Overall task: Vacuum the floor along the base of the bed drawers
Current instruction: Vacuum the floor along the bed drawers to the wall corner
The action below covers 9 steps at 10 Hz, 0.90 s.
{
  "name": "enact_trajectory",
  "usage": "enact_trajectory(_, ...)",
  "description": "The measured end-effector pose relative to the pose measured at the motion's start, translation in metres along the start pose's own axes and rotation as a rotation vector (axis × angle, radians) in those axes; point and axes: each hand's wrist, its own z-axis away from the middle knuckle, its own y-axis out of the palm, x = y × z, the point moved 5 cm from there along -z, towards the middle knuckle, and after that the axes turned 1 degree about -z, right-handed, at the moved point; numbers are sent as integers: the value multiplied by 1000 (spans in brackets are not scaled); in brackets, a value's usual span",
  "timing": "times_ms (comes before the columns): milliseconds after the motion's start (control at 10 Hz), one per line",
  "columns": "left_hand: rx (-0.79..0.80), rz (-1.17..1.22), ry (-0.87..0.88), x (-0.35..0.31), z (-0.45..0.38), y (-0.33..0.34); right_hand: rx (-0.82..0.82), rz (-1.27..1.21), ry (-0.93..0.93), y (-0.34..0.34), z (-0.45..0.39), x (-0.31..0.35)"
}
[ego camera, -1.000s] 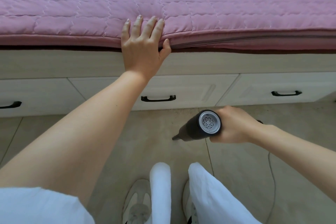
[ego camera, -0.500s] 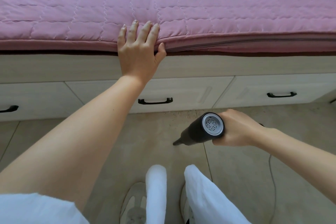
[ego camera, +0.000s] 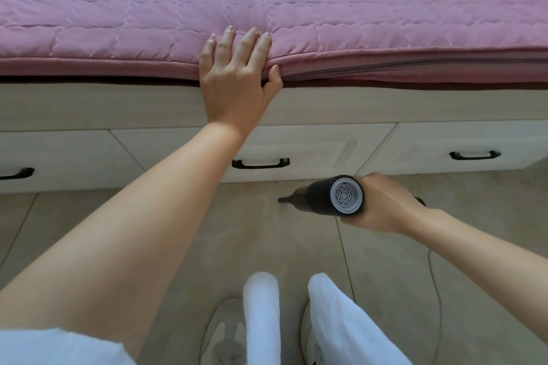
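The bed (ego camera: 267, 3) with its pink quilted mattress takes the flat, spread left hand (ego camera: 237, 80) as a brace above the drawers (ego camera: 311, 148), while the right hand (ego camera: 388, 204) wraps the rear of the handheld vacuum (ego camera: 329, 197), apparently light, rigid and one-hand manageable, nozzle low over the floor (ego camera: 237, 246) near the drawer base.

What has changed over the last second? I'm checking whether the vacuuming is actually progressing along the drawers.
Very little. The right hand keeps its grip on the handheld vacuum, whose nozzle tip sits at about the same spot on the floor near the middle drawer; any shift looks like head movement. Nothing was picked up or released. The left hand stays braced on the mattress edge.
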Motion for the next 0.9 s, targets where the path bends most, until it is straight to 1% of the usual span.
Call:
enact_trajectory(100,-10,-2,-4,1,0,-1,-30,-12,-2,5,-4,-2)
enact_trajectory(500,-15,6,-9,0,1,-1,-39,10,-19,20,-20,-1)
enact_trajectory(700,-12,-5,-8,0,1,-1,-52,-14,-3,19,-26,-1)
enact_trajectory(900,-1,-3,-8,0,1,-1,-53,14,17,13,-21,-10)
